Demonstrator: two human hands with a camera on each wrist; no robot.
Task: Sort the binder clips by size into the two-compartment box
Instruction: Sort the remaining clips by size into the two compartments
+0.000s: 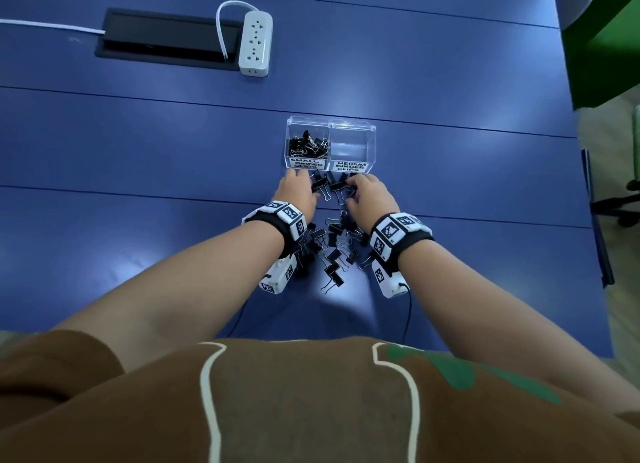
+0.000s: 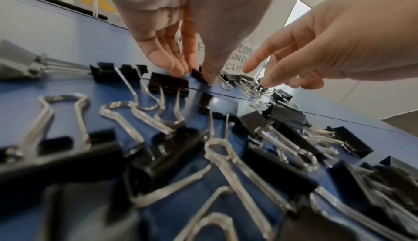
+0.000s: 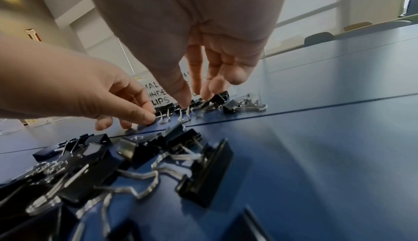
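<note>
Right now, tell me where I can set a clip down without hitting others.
Bare table right of the box, and left of the left hand. The medium compartment is empty. It is crowded between the wrists, where loose clips lie.

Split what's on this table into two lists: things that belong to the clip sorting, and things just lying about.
Part of the job:
- two-compartment box, small side holding clips, medium side bare
- loose binder clips on the table
- left hand and right hand, fingers down among the clips by the box

Just lying about:
- power strip and its white cable
- black cable hatch
- office chair
</note>
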